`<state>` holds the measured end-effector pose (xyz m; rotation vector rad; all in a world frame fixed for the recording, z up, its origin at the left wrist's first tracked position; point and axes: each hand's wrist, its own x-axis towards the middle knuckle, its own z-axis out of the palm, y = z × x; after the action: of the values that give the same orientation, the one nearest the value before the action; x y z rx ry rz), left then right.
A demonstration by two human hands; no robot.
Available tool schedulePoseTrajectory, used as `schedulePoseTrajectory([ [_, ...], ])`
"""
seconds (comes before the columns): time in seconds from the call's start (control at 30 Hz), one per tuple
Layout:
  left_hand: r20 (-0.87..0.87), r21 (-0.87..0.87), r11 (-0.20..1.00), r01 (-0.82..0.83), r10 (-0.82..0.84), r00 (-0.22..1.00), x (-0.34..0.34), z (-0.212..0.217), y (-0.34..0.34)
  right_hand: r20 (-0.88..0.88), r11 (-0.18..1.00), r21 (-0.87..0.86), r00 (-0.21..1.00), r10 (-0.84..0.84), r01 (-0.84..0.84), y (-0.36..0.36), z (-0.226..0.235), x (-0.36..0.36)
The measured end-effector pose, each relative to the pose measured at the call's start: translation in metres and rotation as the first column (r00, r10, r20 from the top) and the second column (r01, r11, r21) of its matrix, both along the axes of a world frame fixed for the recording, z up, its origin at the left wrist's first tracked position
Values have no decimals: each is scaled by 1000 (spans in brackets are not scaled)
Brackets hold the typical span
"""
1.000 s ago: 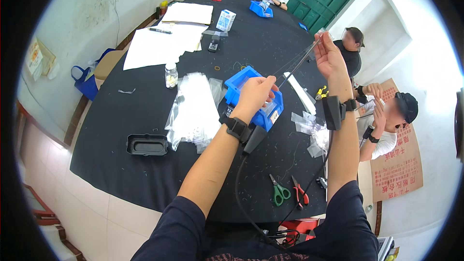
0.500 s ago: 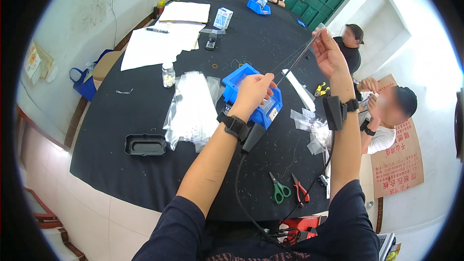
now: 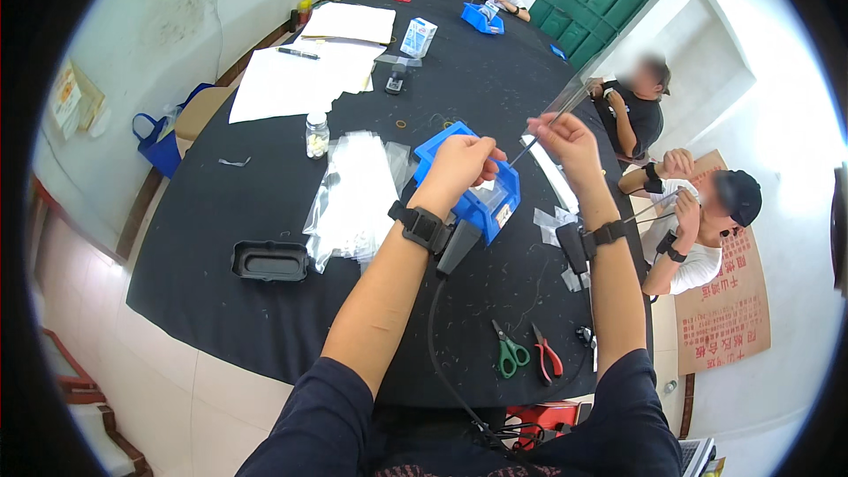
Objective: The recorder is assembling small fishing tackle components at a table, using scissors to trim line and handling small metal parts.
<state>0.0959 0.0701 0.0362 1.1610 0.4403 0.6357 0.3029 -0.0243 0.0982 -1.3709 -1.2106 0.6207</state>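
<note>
My left hand hovered over the blue bin on the black tabletop, its fingers pinched on the near end of a thin clear strip. My right hand pinched that strip higher up, holding it slanted above the bin. Clear bags lay just left; green scissors and red pliers lay nearer me.

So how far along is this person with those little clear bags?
Seemingly midway. A pile of clear bags lies beside the blue bin, though filled or empty is unclear. The right hand holds a narrow clear sleeve, the left hand pinching at its lower end. More loose bags wait nearby.
</note>
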Motion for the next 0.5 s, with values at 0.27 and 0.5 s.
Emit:
schedulePoseTrajectory([
  [0.27, 12, 70, 993, -95, 94, 995, -16, 17, 1, 64, 983, -178, 997, -32, 43, -2, -37, -11],
  [0.5, -21, 128, 989, -78, 81, 996, -18, 20, 1, 334, 957, 158, 899, -282, 242, -4, 62, 7],
])
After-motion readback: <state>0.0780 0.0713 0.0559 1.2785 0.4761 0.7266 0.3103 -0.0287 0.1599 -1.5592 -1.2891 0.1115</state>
